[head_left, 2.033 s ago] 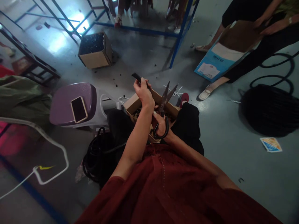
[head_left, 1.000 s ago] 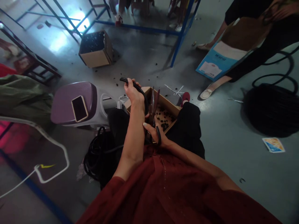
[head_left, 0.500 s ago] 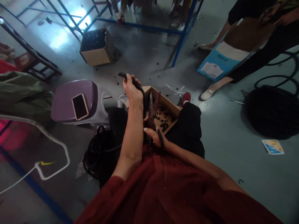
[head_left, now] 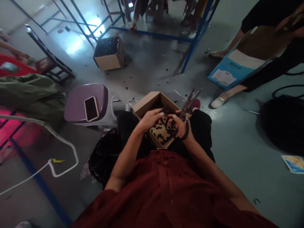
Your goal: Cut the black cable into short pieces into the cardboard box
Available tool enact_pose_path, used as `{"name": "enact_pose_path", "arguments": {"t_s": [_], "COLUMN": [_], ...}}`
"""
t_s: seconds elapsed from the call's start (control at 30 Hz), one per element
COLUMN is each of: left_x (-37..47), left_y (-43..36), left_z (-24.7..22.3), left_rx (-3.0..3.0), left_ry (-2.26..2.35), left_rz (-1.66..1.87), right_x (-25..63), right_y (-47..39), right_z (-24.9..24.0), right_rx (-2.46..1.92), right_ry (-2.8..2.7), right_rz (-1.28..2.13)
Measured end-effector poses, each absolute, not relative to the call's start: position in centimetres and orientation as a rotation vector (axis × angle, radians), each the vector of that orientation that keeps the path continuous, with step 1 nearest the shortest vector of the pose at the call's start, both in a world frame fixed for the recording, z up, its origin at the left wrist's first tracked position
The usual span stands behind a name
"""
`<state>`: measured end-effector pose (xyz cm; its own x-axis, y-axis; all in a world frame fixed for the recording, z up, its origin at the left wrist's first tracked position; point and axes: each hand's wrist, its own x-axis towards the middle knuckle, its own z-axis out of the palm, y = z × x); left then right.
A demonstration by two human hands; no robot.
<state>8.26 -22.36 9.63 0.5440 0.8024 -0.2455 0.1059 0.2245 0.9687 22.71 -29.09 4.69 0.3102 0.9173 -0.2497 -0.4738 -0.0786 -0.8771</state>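
My right hand (head_left: 181,126) grips a pair of black-handled scissors (head_left: 188,103), with the dark blades slightly parted and aimed up and to the right. Over an open cardboard box (head_left: 148,103) between my legs, my left hand (head_left: 150,120) has its fingers curled together. Something small and dark seems to be at its fingertips, too unclear to name. Several small black cut pieces (head_left: 160,136) lie on the bottom of the box. Beside my left leg hangs a loose bundle of black cord (head_left: 104,155).
A purple stool (head_left: 74,104) bearing a phone (head_left: 91,109) stands at left. Ahead are another box (head_left: 110,60) of dark pieces and a blue table frame (head_left: 187,53). To the right, a person holds a blue and white carton (head_left: 231,71) near a large black coil (head_left: 282,123).
My left hand has come down over the box, and the long black cord is gone from it. My right hand has moved right and up with the scissors. The whole view has shifted slightly.
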Motion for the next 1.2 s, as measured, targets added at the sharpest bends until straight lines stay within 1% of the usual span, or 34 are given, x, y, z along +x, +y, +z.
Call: {"name": "enact_pose_path", "arguments": {"t_s": [0.1,0.3,0.47,0.57,0.7,0.83,1.03,1.2], "left_x": [8.0,7.5,7.5,7.0,6.6,7.5,8.2,6.0], "left_y": [-23.8,-24.3,-25.3,-25.9,-26.5,-27.3,-27.6,-24.9], "left_z": [9.6,8.6,7.4,6.9,6.1,4.8,3.4,3.5], "left_rx": [1.440,1.520,1.499,1.664,2.017,2.228,2.048,1.759], "left_ry": [0.852,0.801,0.866,0.998,1.206,1.262,1.333,1.368], "left_rz": [0.372,0.197,0.151,0.136,0.175,0.149,0.289,0.592], "right_x": [23.2,23.7,24.2,24.9,25.7,25.5,24.9,24.7], "right_y": [-28.8,-29.1,-29.1,-28.5,-27.8,-27.6,-28.3,-30.3], "right_z": [4.4,4.1,3.1,1.9,0.3,-0.9,-1.8,-2.8], "right_rx": [-1.114,-1.055,-1.099,-1.100,-1.101,-1.140,-1.221,-1.432], "right_ry": [-0.511,-0.516,-0.551,-0.467,-0.350,-0.267,-0.339,-0.698], "right_rz": [1.278,1.360,1.395,1.371,1.341,1.320,1.286,1.231]}}
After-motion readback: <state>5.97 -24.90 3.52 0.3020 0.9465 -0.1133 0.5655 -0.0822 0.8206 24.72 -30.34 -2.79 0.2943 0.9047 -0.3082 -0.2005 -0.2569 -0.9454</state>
